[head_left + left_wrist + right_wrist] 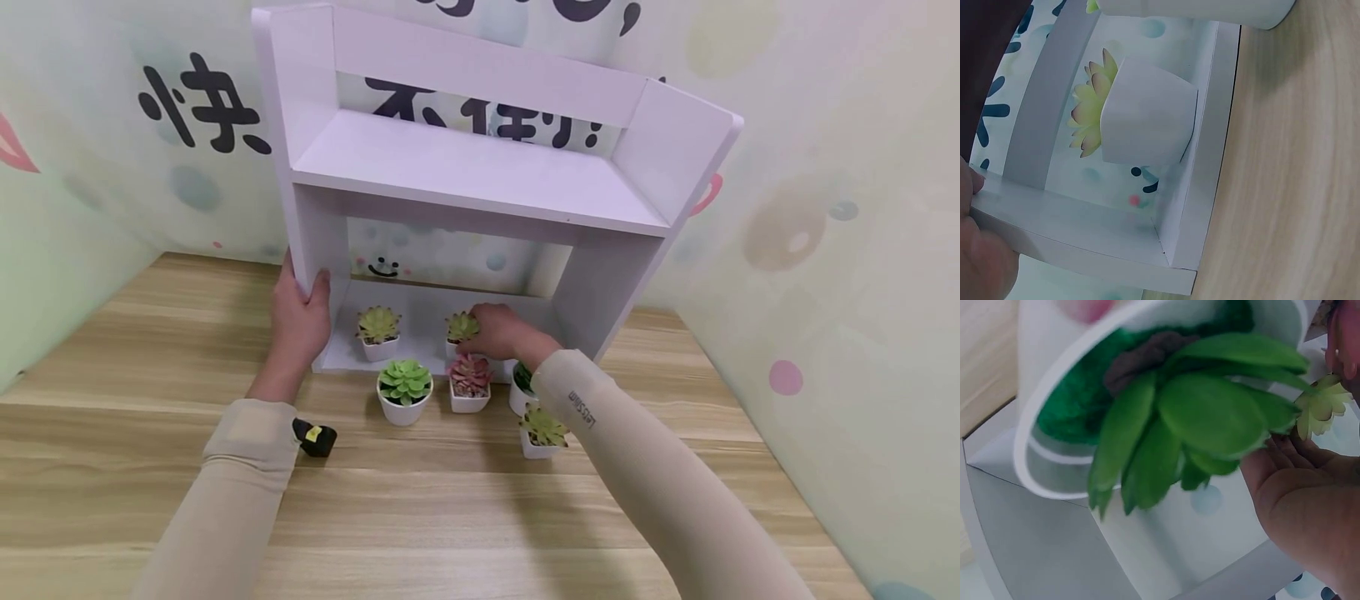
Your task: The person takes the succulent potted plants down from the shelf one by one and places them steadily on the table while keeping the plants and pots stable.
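A white two-tier shelf (472, 179) stands against the wall. My left hand (300, 321) grips its left side panel, the thumb (991, 259) on the front edge. On the lower board my right hand (501, 332) holds a yellow-green potted succulent (462, 327); part of the pot is hidden behind the hand. Another yellow-green succulent (378, 327) in a white square pot sits on that board to the left. Just in front of the board stand a light green succulent (405, 382), a red succulent (470, 379) and a dark green one (1210, 412), partly covered by my right arm in the head view.
Nearer the front, a third yellow-green succulent (542, 429) stands on the wooden table (420, 525) beside my right forearm. A small black object (318, 439) with a yellow mark shows at my left cuff. Walls with printed patterns (840, 275) enclose the back and sides.
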{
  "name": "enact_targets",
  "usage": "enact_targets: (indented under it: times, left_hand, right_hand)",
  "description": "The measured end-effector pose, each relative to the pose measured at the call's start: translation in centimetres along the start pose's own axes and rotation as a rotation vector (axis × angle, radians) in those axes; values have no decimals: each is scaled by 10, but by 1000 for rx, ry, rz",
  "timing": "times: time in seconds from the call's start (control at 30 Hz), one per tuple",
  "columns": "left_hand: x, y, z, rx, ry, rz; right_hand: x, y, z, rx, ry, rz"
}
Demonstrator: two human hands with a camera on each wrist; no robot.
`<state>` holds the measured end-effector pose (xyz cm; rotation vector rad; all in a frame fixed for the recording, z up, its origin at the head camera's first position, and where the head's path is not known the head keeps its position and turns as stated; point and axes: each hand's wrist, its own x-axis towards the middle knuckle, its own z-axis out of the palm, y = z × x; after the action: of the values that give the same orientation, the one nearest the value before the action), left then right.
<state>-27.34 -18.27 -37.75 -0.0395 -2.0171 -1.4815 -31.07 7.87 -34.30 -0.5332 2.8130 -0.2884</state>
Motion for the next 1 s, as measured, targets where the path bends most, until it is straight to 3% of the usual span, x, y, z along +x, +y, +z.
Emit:
enact_targets:
  times: [0.73, 1.0]
  left_hand:
    - [-1, 0, 1, -9, -22, -14]
    - [1, -2, 1, -25, 1, 2]
  right_hand:
    - [-7, 9, 3, 36, 96, -56]
    - [-10, 15, 1, 36, 104, -47]
